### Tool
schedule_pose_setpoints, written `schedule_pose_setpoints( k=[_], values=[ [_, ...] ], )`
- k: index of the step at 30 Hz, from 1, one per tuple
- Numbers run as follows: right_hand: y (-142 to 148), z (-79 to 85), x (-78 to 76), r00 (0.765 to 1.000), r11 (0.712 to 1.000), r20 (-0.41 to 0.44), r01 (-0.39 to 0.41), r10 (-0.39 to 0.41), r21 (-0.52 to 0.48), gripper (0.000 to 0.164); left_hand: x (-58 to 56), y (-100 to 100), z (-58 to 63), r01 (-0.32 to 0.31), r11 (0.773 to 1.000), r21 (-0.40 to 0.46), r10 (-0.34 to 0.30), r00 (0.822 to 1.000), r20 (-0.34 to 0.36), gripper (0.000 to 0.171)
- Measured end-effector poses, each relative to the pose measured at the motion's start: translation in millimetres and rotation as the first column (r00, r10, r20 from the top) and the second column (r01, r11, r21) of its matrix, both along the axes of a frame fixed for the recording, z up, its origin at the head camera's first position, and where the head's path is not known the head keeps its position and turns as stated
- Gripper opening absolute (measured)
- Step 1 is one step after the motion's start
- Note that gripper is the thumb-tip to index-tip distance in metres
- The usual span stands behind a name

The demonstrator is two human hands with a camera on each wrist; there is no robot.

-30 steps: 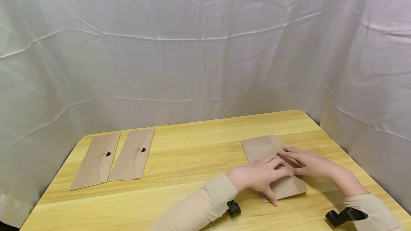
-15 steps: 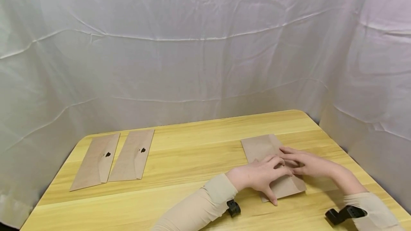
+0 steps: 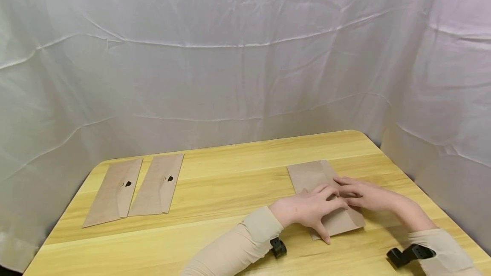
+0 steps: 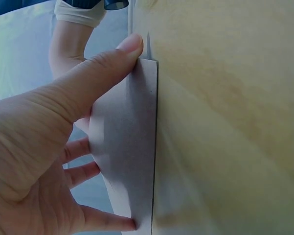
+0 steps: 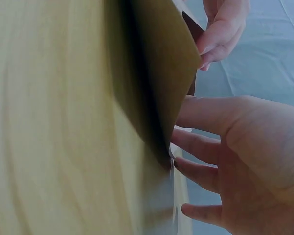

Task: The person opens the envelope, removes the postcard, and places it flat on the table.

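Observation:
A brown paper envelope (image 3: 308,176) lies on the right part of the table, its flap (image 5: 171,73) raised off the tabletop in the right wrist view. My left hand (image 3: 304,211) rests across the envelope with fingers spread; in the left wrist view its thumb (image 4: 112,61) lies at the near end of the paper. From the right, my right hand (image 3: 370,195) touches the flap side with fairly straight fingers. The right thumb (image 5: 205,113) reaches behind the flap, so its tip is hidden. The fingertips of both hands are close together.
Two brown envelopes (image 3: 111,193) with dark printed marks lie side by side at the table's left, flaps down; the second envelope (image 3: 157,186) is nearer the middle. The wooden table (image 3: 230,182) ends at a pale cloth curtain (image 3: 215,84) behind and at both sides.
Both hands stay nearly still on the envelope. The whole scene shifts very slightly in the head view; nothing is taken hold of or let go.

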State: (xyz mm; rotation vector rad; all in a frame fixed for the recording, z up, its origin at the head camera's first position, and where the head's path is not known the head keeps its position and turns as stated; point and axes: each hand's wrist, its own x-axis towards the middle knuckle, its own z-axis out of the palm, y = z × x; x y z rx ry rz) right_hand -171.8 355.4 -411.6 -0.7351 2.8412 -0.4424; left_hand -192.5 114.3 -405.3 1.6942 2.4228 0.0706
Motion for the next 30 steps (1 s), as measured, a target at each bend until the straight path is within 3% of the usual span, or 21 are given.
schedule_pose_setpoints(
  k=[9,20,30],
  values=[
    [-1.5,2.5,0.7,0.998,0.998,0.01,0.057,-0.057,-0.006,0.039,1.3,-1.1,0.8,-0.004,1.0,0.0,0.004,1.0,-0.005,0.093],
    [-3.8,-3.6,-0.7,0.999,1.0,-0.023,0.028,-0.028,-0.002,0.052,2.1,-0.3,-1.1,-0.003,1.0,0.012,0.003,0.999,-0.032,0.09],
    [-8.2,-5.6,-0.1,0.997,0.997,-0.025,0.074,-0.073,0.017,0.047,1.1,-1.5,-0.7,-0.008,1.0,-0.003,0.008,1.0,-0.01,0.089]
  ],
)
